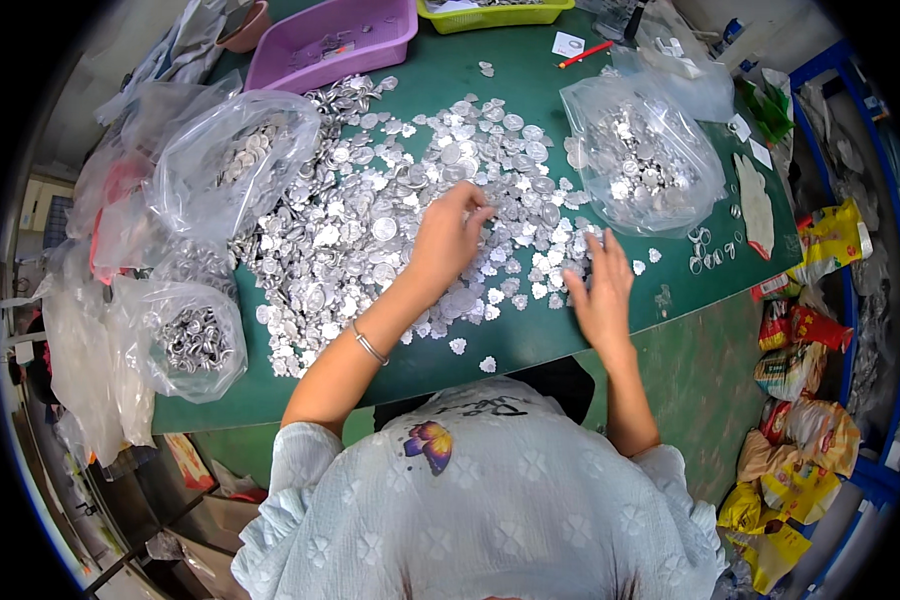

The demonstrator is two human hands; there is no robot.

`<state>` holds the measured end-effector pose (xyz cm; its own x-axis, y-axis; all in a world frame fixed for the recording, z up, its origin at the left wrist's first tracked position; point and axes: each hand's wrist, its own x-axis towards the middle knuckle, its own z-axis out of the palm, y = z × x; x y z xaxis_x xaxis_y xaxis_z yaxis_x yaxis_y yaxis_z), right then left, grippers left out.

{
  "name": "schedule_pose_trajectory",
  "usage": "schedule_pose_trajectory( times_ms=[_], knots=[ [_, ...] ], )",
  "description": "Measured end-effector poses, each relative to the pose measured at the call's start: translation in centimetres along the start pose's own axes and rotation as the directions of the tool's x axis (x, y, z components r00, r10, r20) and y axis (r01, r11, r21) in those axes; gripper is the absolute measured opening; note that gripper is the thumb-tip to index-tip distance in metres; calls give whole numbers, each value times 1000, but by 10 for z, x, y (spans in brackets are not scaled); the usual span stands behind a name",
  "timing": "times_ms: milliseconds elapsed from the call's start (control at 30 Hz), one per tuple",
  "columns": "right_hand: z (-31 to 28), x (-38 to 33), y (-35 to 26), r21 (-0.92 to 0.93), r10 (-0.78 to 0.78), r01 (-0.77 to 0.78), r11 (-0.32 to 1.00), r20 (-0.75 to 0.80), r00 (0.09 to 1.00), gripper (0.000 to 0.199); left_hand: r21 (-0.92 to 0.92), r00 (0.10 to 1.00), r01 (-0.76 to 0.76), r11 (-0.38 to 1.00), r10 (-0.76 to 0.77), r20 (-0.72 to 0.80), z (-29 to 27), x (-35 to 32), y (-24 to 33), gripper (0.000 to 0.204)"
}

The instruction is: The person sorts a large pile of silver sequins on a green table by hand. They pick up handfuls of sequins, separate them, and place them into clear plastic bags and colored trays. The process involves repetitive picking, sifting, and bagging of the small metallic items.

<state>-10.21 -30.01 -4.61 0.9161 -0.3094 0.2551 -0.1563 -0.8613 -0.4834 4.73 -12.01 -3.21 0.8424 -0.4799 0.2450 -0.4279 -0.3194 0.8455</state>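
Left hand [448, 240]: forearm extended forward and up from lower left, thin bracelet on wrist, palm down, fingers [473, 203] curled together at tips in pinch. Right hand [602, 295]: forearm rising near-vertical from lower right, palm down, fingers spread and flat, pointing forward-left. Hands apart, left further forward.

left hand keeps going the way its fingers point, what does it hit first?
Likely more of the silver metal pieces heaped on the green table; the left hand already rests on them, fingers pointing up-right. Height above the pile is unclear.
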Motion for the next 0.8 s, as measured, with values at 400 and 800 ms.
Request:
schedule_pose_trajectory(
  times_ms=[400,800],
  knots=[
    [28,-4,-58,232,-277,256,938,64,959,30,-924,835,348,159,-501,228,-7,-46,42,19],
    [-26,-20,-6,209,7,10,978,-79,997,29,198,859,-345,918,224,461,-7,-137,27,24]
  ],
)
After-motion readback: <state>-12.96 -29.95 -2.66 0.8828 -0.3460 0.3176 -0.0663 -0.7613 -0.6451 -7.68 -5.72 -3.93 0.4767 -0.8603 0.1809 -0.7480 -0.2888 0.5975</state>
